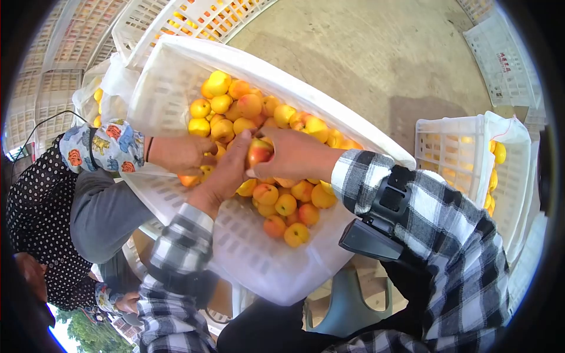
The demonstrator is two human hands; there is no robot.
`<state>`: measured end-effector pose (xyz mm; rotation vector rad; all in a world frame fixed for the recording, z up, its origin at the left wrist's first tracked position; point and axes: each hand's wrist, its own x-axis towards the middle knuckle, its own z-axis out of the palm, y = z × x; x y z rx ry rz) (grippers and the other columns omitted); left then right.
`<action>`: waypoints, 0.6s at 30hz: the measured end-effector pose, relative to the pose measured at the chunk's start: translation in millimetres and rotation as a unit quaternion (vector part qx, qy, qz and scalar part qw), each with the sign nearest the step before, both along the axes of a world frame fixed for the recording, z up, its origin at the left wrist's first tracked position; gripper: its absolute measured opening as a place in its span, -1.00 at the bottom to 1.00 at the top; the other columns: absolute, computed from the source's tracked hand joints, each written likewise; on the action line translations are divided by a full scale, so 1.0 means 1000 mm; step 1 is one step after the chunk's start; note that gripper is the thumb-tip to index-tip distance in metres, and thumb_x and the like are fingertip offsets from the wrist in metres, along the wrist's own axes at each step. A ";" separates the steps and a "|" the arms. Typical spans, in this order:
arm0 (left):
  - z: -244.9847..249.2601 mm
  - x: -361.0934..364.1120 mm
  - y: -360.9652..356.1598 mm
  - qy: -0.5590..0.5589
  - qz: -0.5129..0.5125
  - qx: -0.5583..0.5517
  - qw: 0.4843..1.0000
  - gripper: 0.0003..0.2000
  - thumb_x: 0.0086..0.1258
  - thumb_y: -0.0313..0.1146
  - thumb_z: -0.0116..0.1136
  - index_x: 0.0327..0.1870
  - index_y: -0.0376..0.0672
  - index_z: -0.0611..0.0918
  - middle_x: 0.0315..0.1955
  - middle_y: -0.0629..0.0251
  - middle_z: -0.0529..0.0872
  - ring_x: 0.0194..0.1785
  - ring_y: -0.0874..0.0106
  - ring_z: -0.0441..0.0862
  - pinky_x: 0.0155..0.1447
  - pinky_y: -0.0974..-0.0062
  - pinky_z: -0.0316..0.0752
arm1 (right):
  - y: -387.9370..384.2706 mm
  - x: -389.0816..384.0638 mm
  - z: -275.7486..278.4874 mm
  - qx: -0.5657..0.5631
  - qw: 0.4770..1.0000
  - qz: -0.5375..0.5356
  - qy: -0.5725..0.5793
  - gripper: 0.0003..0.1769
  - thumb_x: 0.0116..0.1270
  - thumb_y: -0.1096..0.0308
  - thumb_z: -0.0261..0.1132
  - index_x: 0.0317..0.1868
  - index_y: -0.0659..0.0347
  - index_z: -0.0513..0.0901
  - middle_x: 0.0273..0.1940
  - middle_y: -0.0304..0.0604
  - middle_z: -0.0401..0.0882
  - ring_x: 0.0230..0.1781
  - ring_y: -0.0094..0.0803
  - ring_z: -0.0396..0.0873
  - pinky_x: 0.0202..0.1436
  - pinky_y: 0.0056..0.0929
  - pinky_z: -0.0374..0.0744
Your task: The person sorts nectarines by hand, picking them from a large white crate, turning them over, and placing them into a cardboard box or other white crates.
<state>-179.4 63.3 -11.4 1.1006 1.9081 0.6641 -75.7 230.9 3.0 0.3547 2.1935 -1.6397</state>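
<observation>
A white plastic crate [353, 120] lined with thin film holds many yellow and orange-red fruits [286, 205]. Over the pile, my right hand [294, 154] has its thumb and fingers around a red-yellow fruit [259, 152]. My left hand [226, 173] touches the same fruit from the left side, its fingers closed and partly hidden. Both hands meet at this fruit, near the middle of the crate. Just left of my left hand, a co-worker's hand [191, 154] reaches into the same pile.
The co-worker, with a patterned sleeve [103, 147], is at the left. Another fruit-filled crate [450, 147] stands at the right, and one more [194, 20] behind. A blue-grey plastic stool [347, 300] is below. Stacked crates [47, 76] rise at the upper left.
</observation>
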 end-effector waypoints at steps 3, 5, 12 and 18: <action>0.003 0.014 0.003 -0.331 0.296 -0.067 0.893 -0.35 0.55 0.17 -0.42 0.50 -0.09 0.10 0.37 0.21 0.25 0.23 0.37 0.47 0.22 0.42 0.49 | -0.005 -0.002 -0.013 0.020 0.996 0.066 -0.049 -0.19 0.07 -0.05 0.40 0.19 0.39 0.44 -0.03 0.21 0.59 0.00 -0.09 0.59 0.07 -0.32 0.52; 0.018 0.021 0.005 -0.350 0.301 -0.059 0.885 -0.35 0.55 0.17 -0.43 0.48 -0.11 0.14 0.33 0.19 0.30 0.21 0.38 0.48 0.21 0.42 0.50 | -0.004 -0.001 -0.009 0.001 0.995 0.079 -0.064 -0.18 0.08 -0.03 0.40 0.22 0.39 0.42 -0.02 0.19 0.59 0.02 -0.12 0.59 0.08 -0.35 0.51; -0.030 -0.015 -0.034 -0.161 0.270 -0.047 0.948 -0.56 0.58 -0.03 -0.24 0.12 -0.22 0.51 -0.04 0.17 0.64 0.04 0.32 0.59 -0.04 0.38 0.57 | -0.002 -0.008 -0.010 -0.174 0.977 -0.120 -0.036 -0.13 0.17 -0.03 0.40 0.33 0.38 0.31 0.12 0.06 0.54 0.15 -0.27 0.51 0.24 -0.38 0.45; -0.050 0.015 -0.043 0.236 -0.099 -0.031 0.966 -0.64 0.15 -0.34 0.23 0.00 -0.18 0.56 -0.08 0.05 0.60 -0.06 -0.01 0.56 0.09 0.12 0.45 | -0.003 -0.015 -0.022 -0.229 0.946 -0.227 0.029 0.01 0.15 -0.07 0.40 0.31 0.59 0.21 0.17 0.17 0.44 0.19 -0.22 0.46 0.20 -0.41 0.47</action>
